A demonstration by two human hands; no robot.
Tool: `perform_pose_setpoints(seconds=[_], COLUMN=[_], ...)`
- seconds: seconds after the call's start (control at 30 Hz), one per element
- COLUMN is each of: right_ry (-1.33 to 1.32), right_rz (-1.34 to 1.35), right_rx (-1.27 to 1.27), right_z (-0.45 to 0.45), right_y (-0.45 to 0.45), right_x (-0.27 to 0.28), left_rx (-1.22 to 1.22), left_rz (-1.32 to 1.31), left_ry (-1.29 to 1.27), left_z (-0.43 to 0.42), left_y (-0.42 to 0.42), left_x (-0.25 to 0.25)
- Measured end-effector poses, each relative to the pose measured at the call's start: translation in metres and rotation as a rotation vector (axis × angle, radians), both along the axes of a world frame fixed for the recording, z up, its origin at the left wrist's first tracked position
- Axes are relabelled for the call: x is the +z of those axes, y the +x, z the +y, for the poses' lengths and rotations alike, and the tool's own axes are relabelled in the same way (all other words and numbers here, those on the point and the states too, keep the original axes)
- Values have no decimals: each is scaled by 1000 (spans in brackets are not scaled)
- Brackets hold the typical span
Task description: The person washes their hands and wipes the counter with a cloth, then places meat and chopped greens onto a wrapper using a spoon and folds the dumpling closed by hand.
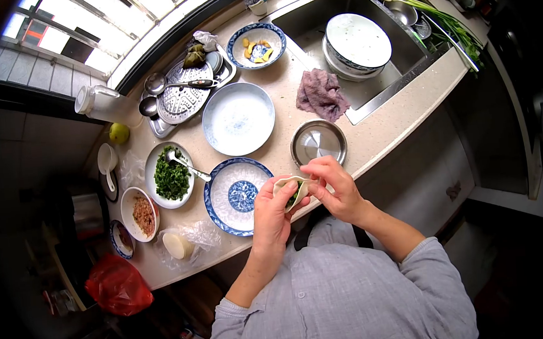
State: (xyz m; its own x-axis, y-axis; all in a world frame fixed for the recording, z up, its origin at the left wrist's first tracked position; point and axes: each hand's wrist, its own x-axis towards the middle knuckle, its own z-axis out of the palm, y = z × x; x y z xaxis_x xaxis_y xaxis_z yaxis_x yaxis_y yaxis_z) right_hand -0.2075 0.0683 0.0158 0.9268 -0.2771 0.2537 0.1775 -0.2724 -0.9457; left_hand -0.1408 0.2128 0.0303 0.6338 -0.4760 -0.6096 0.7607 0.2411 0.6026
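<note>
A dumpling, its pale wrapper folded partly round a green filling, is held over the counter's front edge. My left hand cups it from the left, thumb across the wrapper. The fingers of my right hand pinch the wrapper's right edge. Just behind the hands are a blue-patterned plate and a round steel dish. Chopped greens with a spoon lie on a white plate, and minced meat fills part of a bowl. A stack of wrappers sits in a plastic bag.
A large white plate stands mid-counter, near a steel steaming rack with ladles. Further back is a bowl of yellow pieces. A purple cloth lies beside the sink, which holds stacked bowls. A red bag hangs at left.
</note>
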Motion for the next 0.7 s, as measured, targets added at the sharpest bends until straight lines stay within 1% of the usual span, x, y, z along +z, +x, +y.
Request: perform_pose_setpoints(seconds=[0.1, 0.2, 0.3, 0.4, 0.5, 0.6, 0.7], right_ry=[-203, -238, -205, -297, -308, -250, -112], right_rz=[-187, -145, -121, -86, -109, -121, -65], right_rx=[23, 60, 106, 193, 244, 207, 176], right_z=[-6, -10, -13, -20, -21, -15, -11], right_y=[5, 8, 9, 11, 15, 14, 11], right_x=[-6, 0, 1, 9, 7, 2, -6], left_rx=[-4, -47, -70, -93, -105, -98, -102], left_rz=[-31, -62, -66, -72, -68, -79, -74], left_ry=[26, 33, 29, 43, 48, 34, 28], left_z=[-1, -3, -3, -2, -2, -1, 0], left_y=[2, 3, 4, 4, 5, 5, 5], left_x=[3, 7, 6, 3, 4, 3, 0])
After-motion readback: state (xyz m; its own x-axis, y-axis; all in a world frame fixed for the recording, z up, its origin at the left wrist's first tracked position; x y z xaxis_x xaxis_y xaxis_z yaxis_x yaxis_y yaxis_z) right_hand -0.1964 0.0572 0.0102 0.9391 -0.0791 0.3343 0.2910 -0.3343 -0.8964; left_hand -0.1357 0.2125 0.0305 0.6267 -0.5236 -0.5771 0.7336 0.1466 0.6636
